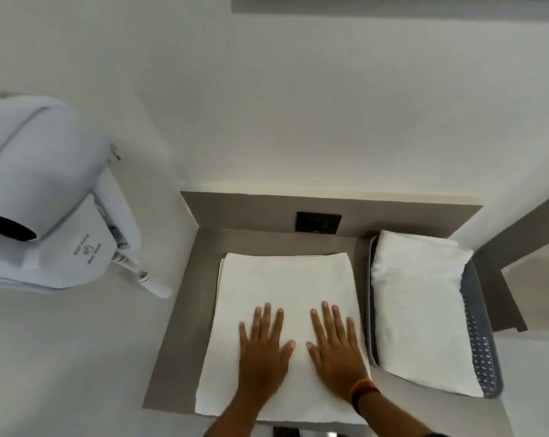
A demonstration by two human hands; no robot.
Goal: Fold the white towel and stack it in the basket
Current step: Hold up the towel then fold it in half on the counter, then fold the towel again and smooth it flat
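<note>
While your hands rest flat, a white hair dryer (43,197) hangs on the wall far off to the left of them. Your left hand (263,351) and your right hand (336,351) lie side by side with fingers spread, gripping nothing, on the folded white towel (282,285). Just right of your right hand sits the grey basket (481,342), with another folded towel (424,310) inside it.

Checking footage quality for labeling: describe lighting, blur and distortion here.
Head view: soft, even light, no glare; white towel shows little texture; wide-angle bending curves the hair dryer at the left edge; slight overall softness; basket mesh stays readable.
</note>
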